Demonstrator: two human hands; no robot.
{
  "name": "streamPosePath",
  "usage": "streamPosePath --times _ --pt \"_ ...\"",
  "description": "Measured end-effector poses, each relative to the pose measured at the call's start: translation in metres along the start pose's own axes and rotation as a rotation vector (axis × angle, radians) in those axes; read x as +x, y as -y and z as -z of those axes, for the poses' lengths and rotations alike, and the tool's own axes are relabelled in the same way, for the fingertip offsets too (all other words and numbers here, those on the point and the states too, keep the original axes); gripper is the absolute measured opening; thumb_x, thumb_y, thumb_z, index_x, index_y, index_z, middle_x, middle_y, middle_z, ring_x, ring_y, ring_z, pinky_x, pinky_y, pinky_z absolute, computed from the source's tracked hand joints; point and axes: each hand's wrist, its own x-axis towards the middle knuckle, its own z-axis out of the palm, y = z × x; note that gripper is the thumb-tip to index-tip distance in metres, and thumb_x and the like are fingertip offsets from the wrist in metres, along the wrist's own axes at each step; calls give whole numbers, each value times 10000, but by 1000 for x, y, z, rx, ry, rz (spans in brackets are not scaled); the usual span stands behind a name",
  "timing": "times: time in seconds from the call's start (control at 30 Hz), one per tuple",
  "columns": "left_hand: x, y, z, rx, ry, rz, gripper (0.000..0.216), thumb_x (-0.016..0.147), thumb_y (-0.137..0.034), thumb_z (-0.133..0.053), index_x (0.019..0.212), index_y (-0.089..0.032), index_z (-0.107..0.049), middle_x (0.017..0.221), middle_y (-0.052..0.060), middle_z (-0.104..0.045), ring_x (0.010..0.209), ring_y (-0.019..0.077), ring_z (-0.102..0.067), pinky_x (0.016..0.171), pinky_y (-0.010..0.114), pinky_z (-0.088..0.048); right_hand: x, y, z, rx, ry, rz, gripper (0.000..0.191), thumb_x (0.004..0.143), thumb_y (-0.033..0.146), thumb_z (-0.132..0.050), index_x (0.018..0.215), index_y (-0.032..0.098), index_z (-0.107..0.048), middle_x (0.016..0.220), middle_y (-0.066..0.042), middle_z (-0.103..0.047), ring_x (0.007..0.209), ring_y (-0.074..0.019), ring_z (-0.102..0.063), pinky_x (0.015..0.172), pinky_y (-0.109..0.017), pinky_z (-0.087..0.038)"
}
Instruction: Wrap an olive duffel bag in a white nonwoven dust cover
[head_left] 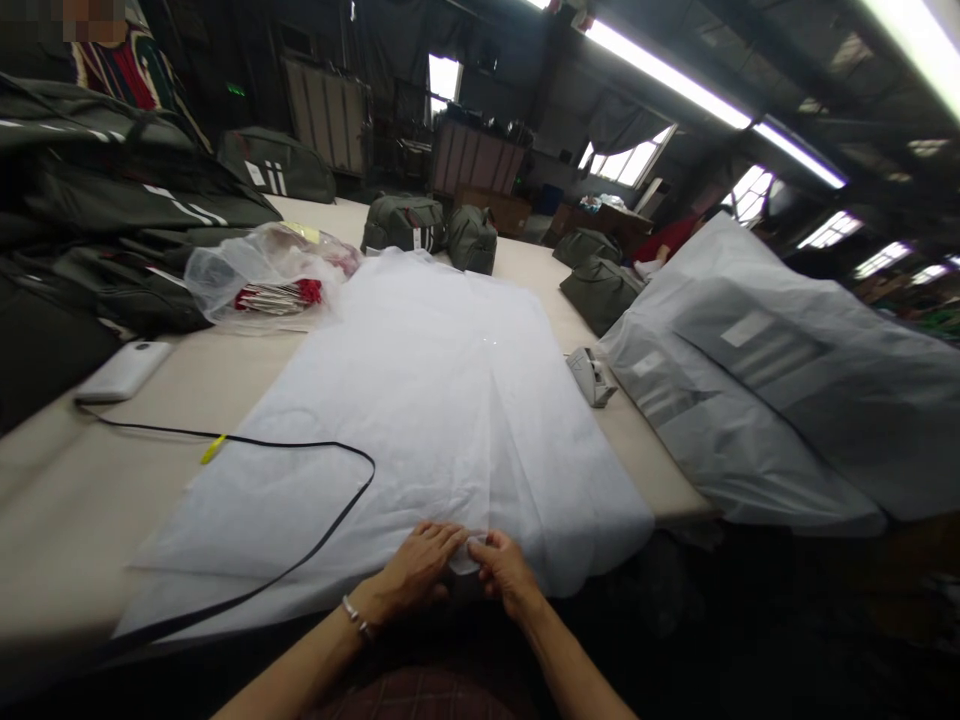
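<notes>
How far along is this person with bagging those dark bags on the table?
Done, by the look of it: wrapped bundles in pale covers are piled at the right. In hand: the left hand and right hand pinch the near edge of the white cover sheets lying flat on the table. Left: unwrapped dark duffel bags stand at the far end, and more are stacked at the left.

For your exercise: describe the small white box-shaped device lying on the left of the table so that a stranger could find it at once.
Start at the long pale table and look at its left edge, beside the dark bags. There lies the white device, flat and rounded. Unlike the nearby clear plastic bag, it is solid, with a black cable trailing from it.
</notes>
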Motion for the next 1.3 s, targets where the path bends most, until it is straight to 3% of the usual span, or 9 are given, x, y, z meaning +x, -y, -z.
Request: streamPosePath --times 0.1,0.23,0.33,0.5,0.73,0.8,0.9,1.13,1.3 --pt "0 3 -2 30 -68 -26 590 762 -139 -621 1317 -190 -428 1379 116 -560 1262 271 -509 1054 439 -390 1 -5 1 32 -18 -17 411 509 453 -790 730 200 -552 490 95 -462 397 -48 -358 344 -163 -181" --pt "3 3 -1 48 -114 -31 381 854 -60 -467 1214 -183 -489 1217 95 -652 1098 235 -608 938 403 -461 -3 -9 2 94 -34 -28 406 538 473 -756 727 210 -511 625 55 -579 540 -91 -547 432 -173 -378" --pt "5 4 0 61 -160 -53 246 889 -76 -476 1099 -180 -549 1179 98 -662 1038 234 -626 889 388 -477 -7 -11 1 105 -36 -37 411 554 482 -743 757 209 -512 701 30 -633 655 -156 -651 526 -234 -490" --pt "3 2 -3 72 -220 -149 103 920 -141 -541 973 -197 -610 1231 75 -644 1170 247 -568 1006 424 -415 -10 -16 2 62 -59 -17 378 573 395 -734 841 193 -561 705 17 -656 637 -170 -660 514 -241 -491" --pt "3 1 -16 98 -224 -214 125 949 -152 -512 973 -205 -623 1209 60 -656 1217 234 -536 1050 420 -371 0 -27 2 -22 -124 21 338 573 354 -709 843 192 -586 651 14 -654 612 -157 -623 481 -225 -480" --pt "4 3 -17 65 -186 -217 63 923 -253 -592 958 -207 -618 1178 59 -658 1196 246 -544 1042 416 -379 6 -32 2 -60 -149 18 334 551 344 -725 812 193 -581 591 25 -631 550 -152 -597 430 -216 -450" --pt "6 3 -13 -5 -138 -193 225 870 -375 -659 1014 -214 -596 1147 57 -654 1129 253 -568 1016 414 -406 14 -37 2 -120 -182 33 300 530 321 -742 716 205 -538 487 61 -552 447 -128 -521 364 -203 -391" --pt "23 -4 -8 -85 -125 78 291 873 -49 -418 1056 -206 -582 1079 62 -651 973 215 -605 860 344 -521 19 -44 10 -262 -249 136 229 578 252 -722 660 224 -509 477 65 -518 433 -145 -509 363 -226 -345" --pt "38 4 -27 -42 -103 200 633 785 3 -424 1377 -218 -434 1289 110 -609 1153 250 -591 1008 404 -503 22 -52 24 -417 -234 176 174 584 226 -702 636 235 -536 497 41 -564 463 -161 -546 423 -246 -365"
